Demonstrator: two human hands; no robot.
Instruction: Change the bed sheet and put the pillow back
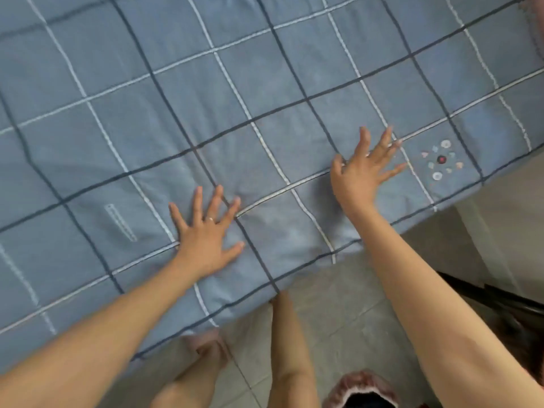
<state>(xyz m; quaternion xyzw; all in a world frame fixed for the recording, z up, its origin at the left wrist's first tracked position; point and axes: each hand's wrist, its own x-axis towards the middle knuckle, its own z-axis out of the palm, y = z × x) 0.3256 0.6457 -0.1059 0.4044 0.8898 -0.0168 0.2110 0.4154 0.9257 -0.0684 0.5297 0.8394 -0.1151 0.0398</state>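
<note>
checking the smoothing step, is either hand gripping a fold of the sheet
No, the left hand and right hand both have straight, spread fingers on the blue checked sheet.

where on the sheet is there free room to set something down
Free: the broad sheet beyond and left of the left hand. Crowded: the near edge, where both hands are, the right hand beside the embroidered motif.

Bed sheet cropped, 3 sides

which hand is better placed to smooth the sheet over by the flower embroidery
Likely right. The right hand is spread open just beside the flower embroidery on the sheet; the left hand rests flat farther away.
</note>
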